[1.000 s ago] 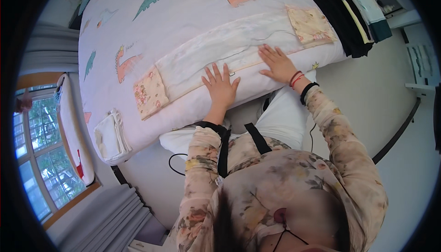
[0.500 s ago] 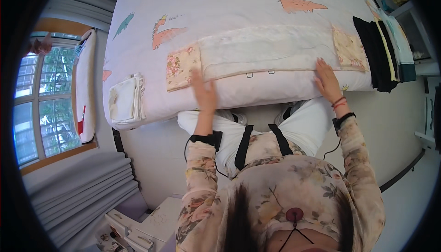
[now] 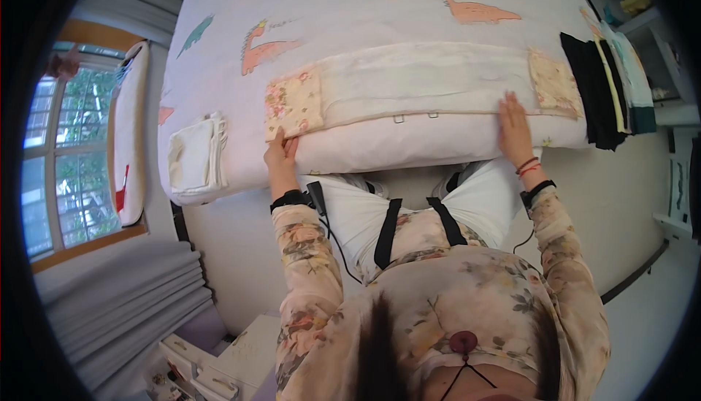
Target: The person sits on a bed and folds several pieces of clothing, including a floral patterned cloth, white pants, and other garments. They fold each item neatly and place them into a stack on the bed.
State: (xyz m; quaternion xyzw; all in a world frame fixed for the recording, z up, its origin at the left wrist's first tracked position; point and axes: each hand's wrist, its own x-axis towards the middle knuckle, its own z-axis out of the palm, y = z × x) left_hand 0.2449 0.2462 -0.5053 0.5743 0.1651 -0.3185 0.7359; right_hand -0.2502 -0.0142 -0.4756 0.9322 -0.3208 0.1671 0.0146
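A long, pale folded cloth (image 3: 427, 79) with peach floral end panels lies across the near side of the bed. My left hand (image 3: 281, 158) is at the near corner of the left floral panel (image 3: 293, 101), thumb and fingers closed on its edge. Stretched out flat, the fingers of my right hand (image 3: 515, 127) rest on the cloth's near edge, just left of the right floral panel (image 3: 553, 83).
The bed has a dinosaur-print sheet (image 3: 380, 17). Folded white cloths (image 3: 197, 154) lie at its left corner. Black folded clothes (image 3: 593, 90) and light ones hang over the right edge. A window (image 3: 80, 153) and grey curtain (image 3: 131, 299) stand left.
My left hand has moved left from the floral panel's right edge to its near left corner and closed there. My right hand stays nearly in place.
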